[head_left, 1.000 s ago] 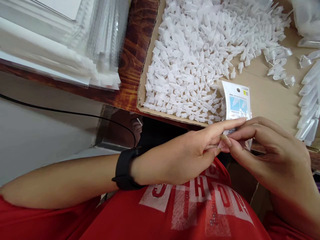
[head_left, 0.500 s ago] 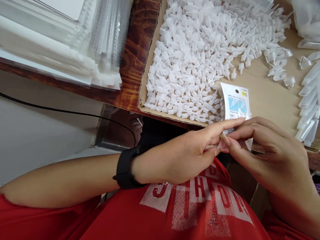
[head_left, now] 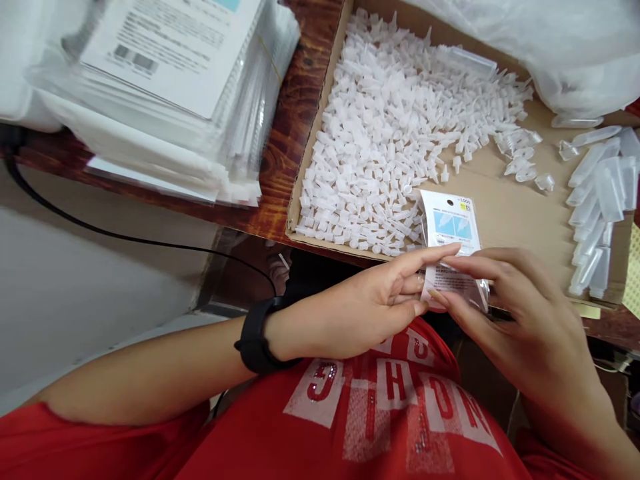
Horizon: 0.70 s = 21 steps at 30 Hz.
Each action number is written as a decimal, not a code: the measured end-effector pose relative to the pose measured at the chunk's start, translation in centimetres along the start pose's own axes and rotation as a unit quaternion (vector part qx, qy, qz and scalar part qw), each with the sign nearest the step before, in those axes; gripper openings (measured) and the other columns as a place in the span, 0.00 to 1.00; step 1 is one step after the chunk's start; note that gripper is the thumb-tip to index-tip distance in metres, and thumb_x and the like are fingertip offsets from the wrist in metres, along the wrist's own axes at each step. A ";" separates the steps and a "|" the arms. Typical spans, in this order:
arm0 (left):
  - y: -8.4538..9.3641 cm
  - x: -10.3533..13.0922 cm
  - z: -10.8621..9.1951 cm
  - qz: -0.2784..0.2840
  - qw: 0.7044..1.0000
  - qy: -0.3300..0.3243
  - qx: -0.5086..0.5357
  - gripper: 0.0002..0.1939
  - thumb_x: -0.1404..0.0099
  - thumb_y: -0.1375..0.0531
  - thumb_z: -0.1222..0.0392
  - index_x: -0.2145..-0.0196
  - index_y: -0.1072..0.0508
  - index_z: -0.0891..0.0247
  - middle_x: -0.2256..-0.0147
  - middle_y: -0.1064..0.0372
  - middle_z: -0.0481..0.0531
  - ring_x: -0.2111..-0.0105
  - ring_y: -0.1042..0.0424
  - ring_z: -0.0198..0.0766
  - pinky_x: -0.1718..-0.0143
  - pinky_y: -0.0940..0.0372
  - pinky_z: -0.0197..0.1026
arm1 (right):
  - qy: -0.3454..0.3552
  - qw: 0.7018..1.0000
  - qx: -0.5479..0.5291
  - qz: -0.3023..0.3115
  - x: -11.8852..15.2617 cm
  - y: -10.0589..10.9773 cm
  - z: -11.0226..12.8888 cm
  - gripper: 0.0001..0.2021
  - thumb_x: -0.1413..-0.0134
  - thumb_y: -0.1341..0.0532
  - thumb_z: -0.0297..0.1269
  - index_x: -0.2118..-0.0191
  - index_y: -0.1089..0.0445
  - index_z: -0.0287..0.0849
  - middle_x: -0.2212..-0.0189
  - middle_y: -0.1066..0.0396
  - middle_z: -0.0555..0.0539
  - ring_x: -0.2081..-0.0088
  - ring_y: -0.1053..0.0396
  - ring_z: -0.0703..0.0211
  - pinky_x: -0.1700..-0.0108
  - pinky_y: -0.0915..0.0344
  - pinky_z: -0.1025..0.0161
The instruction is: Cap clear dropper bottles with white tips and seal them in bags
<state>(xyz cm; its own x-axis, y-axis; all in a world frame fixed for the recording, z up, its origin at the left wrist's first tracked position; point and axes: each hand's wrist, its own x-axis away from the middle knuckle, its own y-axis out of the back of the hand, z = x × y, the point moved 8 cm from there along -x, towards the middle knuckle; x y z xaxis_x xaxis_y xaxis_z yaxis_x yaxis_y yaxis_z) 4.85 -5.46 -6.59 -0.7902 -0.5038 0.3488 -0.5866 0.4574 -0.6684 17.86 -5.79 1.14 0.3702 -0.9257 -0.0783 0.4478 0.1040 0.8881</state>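
Observation:
A clear plastic packet with a white printed card (head_left: 451, 230) inside is held at the near edge of a cardboard tray. My left hand (head_left: 360, 307), with a black watch on its wrist, grips the packet's left side between thumb and fingers. From the right, my right hand (head_left: 525, 313) has its thumb and index finger closed on the packet's lower part. The card bears two blue pictures and small print. My fingers cover part of its lower half, and the fingertips behind it are hidden.
The cardboard tray (head_left: 510, 213) holds a heap of small white nozzle caps (head_left: 370, 153), several clear caps (head_left: 520, 157) and translucent tubes (head_left: 590, 200). A large plastic bag (head_left: 575, 60) lies at its back right. Stacked plastic sleeves and cards (head_left: 165, 67) sit left; a black cable (head_left: 150, 239) hangs below.
The camera view has shifted, revealing more of the stack and tubes. My right fingers have spread slightly on the packet, and more of the card's lower print shows.

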 end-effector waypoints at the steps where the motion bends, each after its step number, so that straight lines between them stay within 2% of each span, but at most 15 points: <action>1: 0.0 0.1 -0.1 0.000 1.000 0.006 0.009 0.35 0.23 0.42 0.69 0.23 0.43 0.57 0.42 0.20 0.58 0.35 0.26 0.43 0.31 0.35 0.46 | -0.013 1.000 -0.009 -0.013 0.7 0.6 -0.5 0.18 0.32 0.32 0.39 0.39 0.29 0.46 0.50 0.25 0.43 0.49 0.26 0.52 0.52 0.29 0.55; 2: -0.1 0.2 -0.2 0.002 1.000 0.012 0.016 0.35 0.23 0.42 0.70 0.23 0.44 0.56 0.41 0.20 0.57 0.35 0.26 0.42 0.30 0.36 0.46 | -0.030 0.999 -0.023 -0.024 1.5 1.0 -1.1 0.23 0.33 0.31 0.40 0.36 0.32 0.47 0.47 0.26 0.42 0.47 0.27 0.52 0.50 0.28 0.56; 4: -0.2 0.5 -0.4 0.006 0.999 0.019 0.033 0.35 0.22 0.44 0.71 0.23 0.45 0.55 0.40 0.21 0.56 0.36 0.25 0.39 0.30 0.38 0.44 | -0.066 0.995 -0.066 -0.031 3.5 1.1 -2.5 0.26 0.36 0.28 0.41 0.36 0.33 0.48 0.46 0.28 0.44 0.45 0.28 0.54 0.47 0.28 0.59; 7: -0.6 0.7 -0.6 0.006 0.998 0.030 0.047 0.35 0.22 0.44 0.72 0.23 0.46 0.55 0.41 0.20 0.54 0.35 0.26 0.37 0.30 0.39 0.41 | -0.113 0.982 -0.143 -0.046 6.2 -0.1 -4.4 0.23 0.38 0.27 0.37 0.40 0.29 0.50 0.48 0.28 0.46 0.45 0.29 0.57 0.43 0.30 0.61; 9: -0.9 0.7 -0.6 0.001 0.999 0.034 0.042 0.35 0.22 0.43 0.72 0.23 0.45 0.56 0.44 0.18 0.53 0.36 0.26 0.34 0.30 0.39 0.39 | -0.127 0.970 -0.188 -0.085 7.3 -0.9 -5.0 0.18 0.38 0.28 0.33 0.44 0.27 0.50 0.50 0.27 0.48 0.47 0.28 0.58 0.44 0.31 0.61; 12: -1.1 0.5 -0.5 -0.006 0.999 0.038 0.024 0.35 0.22 0.43 0.73 0.24 0.43 0.54 0.49 0.16 0.49 0.44 0.20 0.30 0.31 0.39 0.37 | -0.123 0.956 -0.224 -0.142 7.9 -1.5 -4.9 0.12 0.36 0.30 0.28 0.50 0.25 0.50 0.55 0.24 0.50 0.51 0.26 0.60 0.47 0.29 0.62; 16: -1.2 0.6 -0.3 -0.014 0.999 0.045 -0.008 0.33 0.21 0.42 0.71 0.24 0.41 0.50 0.53 0.16 0.45 0.54 0.18 0.26 0.33 0.36 0.36 | -0.147 0.935 -0.278 -0.162 7.6 -1.5 -4.5 0.08 0.35 0.33 0.27 0.57 0.23 0.49 0.59 0.20 0.49 0.56 0.23 0.58 0.54 0.25 0.60; 19: -1.3 1.0 -0.3 -0.014 0.998 0.041 -0.037 0.33 0.21 0.40 0.66 0.24 0.40 0.46 0.54 0.16 0.45 0.53 0.18 0.28 0.34 0.35 0.36 | -0.196 0.897 -0.365 -0.154 7.8 -1.9 -4.9 0.06 0.33 0.33 0.30 0.63 0.24 0.48 0.62 0.21 0.49 0.60 0.22 0.58 0.58 0.24 0.62; 21: -1.2 1.3 -0.1 -0.018 0.998 0.037 -0.055 0.32 0.21 0.39 0.62 0.25 0.40 0.44 0.51 0.16 0.48 0.49 0.19 0.31 0.36 0.33 0.36 | -0.231 0.865 -0.421 -0.150 8.1 -2.5 -5.3 0.07 0.33 0.33 0.32 0.65 0.26 0.47 0.64 0.23 0.49 0.62 0.24 0.60 0.59 0.25 0.63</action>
<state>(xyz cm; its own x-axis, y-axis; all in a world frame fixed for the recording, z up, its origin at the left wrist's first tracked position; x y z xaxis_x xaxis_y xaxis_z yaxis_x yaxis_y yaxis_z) 4.49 -6.56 -5.24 -0.7773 -0.4669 0.4216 -0.6270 0.5204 -0.5797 24.06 -11.62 -4.06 -0.1421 -0.9833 0.1135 0.9727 -0.1175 0.2004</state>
